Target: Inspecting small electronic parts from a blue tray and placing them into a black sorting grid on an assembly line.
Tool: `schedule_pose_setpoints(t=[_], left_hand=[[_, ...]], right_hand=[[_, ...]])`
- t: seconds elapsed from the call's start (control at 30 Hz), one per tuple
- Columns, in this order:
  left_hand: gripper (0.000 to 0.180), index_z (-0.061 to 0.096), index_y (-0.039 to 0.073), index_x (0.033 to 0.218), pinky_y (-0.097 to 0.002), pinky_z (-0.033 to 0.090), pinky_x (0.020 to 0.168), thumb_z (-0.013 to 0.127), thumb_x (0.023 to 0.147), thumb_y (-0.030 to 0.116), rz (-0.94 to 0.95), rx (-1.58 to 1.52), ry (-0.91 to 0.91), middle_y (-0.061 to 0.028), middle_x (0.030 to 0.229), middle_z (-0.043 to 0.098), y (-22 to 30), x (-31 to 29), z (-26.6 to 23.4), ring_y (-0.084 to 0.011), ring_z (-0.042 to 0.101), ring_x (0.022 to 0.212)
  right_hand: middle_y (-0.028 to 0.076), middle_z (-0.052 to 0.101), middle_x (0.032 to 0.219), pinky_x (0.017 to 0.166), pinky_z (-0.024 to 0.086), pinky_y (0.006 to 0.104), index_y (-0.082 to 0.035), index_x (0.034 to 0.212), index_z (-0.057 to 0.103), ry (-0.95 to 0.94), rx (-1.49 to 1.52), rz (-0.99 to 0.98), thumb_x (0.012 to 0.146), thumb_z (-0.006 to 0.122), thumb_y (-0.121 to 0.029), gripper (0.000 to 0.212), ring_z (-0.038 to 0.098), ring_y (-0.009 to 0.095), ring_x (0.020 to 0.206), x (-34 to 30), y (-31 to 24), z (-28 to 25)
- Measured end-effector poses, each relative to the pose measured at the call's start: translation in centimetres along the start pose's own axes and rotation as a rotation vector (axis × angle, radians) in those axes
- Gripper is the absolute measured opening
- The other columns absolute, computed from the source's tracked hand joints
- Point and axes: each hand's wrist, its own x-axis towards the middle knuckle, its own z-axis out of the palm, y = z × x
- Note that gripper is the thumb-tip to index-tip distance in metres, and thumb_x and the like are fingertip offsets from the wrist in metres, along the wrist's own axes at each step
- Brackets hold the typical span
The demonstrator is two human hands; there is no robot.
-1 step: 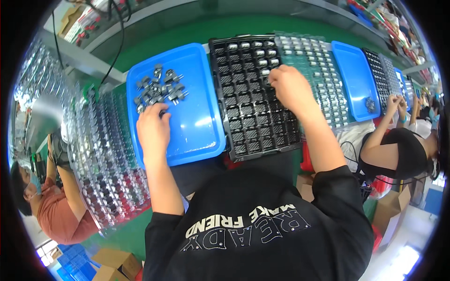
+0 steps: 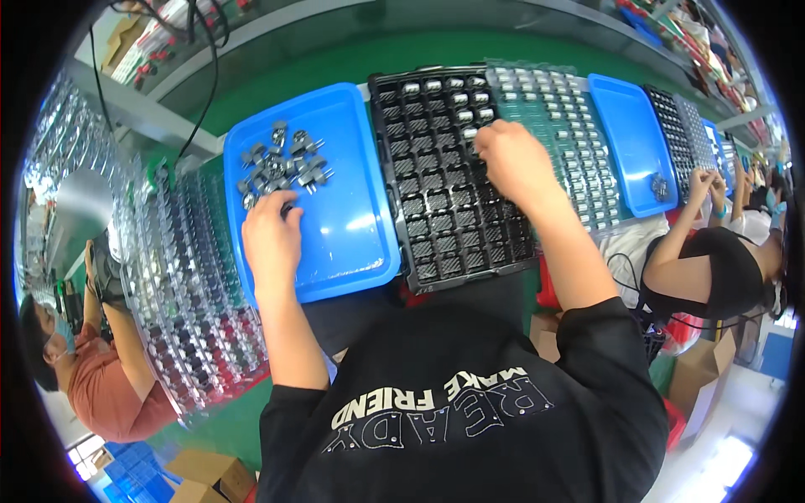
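My left hand [image 2: 272, 238] is in the left part of a blue tray [image 2: 348, 251], its fingers curled round a small dark part [image 2: 288, 209]. Just beyond its fingertips lies a pile of small grey-and-silver parts [image 2: 273, 164] with metal pins. Over the upper right of a black compartment tray [image 2: 435, 225] is my right hand [image 2: 516, 164], its thumb and fingers pinched together. Whatever may be in that pinch is hidden. Silver cylindrical parts [image 2: 461, 100] sit in the compartments along the tray's far end and far right; the nearer compartments hold none.
A clear blister tray [image 2: 543, 124] with silver parts adjoins the black tray on the right. Beyond it stands another blue tray [image 2: 631, 138]. Stacked clear trays [image 2: 189, 293] rise at left. One person [image 2: 109, 386] is at left; another person's hands [image 2: 707, 184] work at right.
The view has shifted very slightly. Both hands stay in nearly the same places, with the right fingers still pinched at the black tray.
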Motion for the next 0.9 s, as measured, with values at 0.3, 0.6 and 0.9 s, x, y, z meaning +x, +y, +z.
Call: schedule_pose_setpoints(t=[0.3,0.6,0.9], left_hand=[[0.015,0.07,0.002,0.105,-0.022,0.047,0.071,0.068,0.091,0.001,-0.217,-0.878,0.076,-0.0015,0.097,0.065,-0.7,-1.4,-0.4,-0.0082,0.058,0.079],[0.057,0.05,-0.003,0.144,-0.0279,0.053,0.082,0.066,0.089,-0.004,-0.275,-1.613,-0.344,-0.0118,0.139,0.055,3.9,-2.6,-3.5,-0.0122,0.062,0.092],[0.046,0.05,-0.002,0.138,-0.0317,0.057,0.071,0.061,0.094,0.004,-0.124,-1.653,-0.331,-0.0176,0.121,0.063,4.6,-2.8,-4.1,-0.0151,0.064,0.079]], right_hand=[[0.018,0.073,0.092,0.081,0.055,0.0418,-0.002,0.095,0.07,0.075,0.078,0.573,0.075,0.083,-0.024,0.033,0.071,0.034,0.089,-0.8,12.1,-2.3],[0.009,0.073,0.088,0.076,0.053,0.0301,-0.004,0.096,0.073,0.065,0.385,0.42,0.085,0.07,-0.011,0.014,0.068,0.017,0.083,-1.5,18.5,0.7],[0.001,0.068,0.094,0.076,0.051,0.0258,-0.003,0.108,0.069,0.045,0.396,0.32,0.091,0.066,-0.003,0.017,0.064,0.01,0.085,-2.2,18.8,0.7]])
